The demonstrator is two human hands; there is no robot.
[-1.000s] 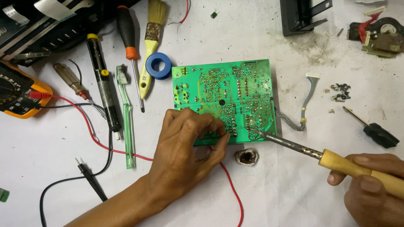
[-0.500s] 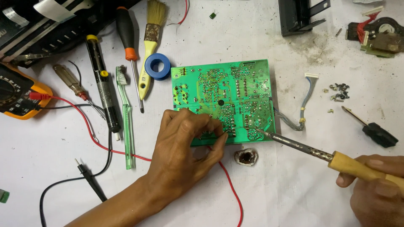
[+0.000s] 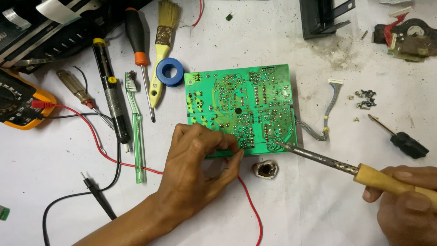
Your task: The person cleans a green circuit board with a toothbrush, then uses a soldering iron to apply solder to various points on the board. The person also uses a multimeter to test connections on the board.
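A green circuit board point(image 3: 246, 105) lies solder side up on the white table. My left hand point(image 3: 195, 168) rests on its near left edge, fingers pinched on the board close to the solder joints. My right hand point(image 3: 405, 200) at the lower right grips the yellow wooden handle of a soldering iron point(image 3: 327, 161). The iron's tip touches the board near its lower right corner. A small round tin of dark flux point(image 3: 265, 169) sits just below the board, between my hands.
Left of the board lie a blue tape roll point(image 3: 170, 72), a yellow brush point(image 3: 160, 50), an orange-collared screwdriver point(image 3: 139, 54), a desoldering pump point(image 3: 111, 95), a green toothbrush point(image 3: 136, 132) and a yellow multimeter point(image 3: 20, 102) with red and black leads. Loose screws point(image 3: 364, 98) and a black-handled screwdriver point(image 3: 403, 139) lie on the right.
The soldering iron and my right hand have slid slightly right and down, while the tip stays at the board's lower right corner. My left hand has kept still.
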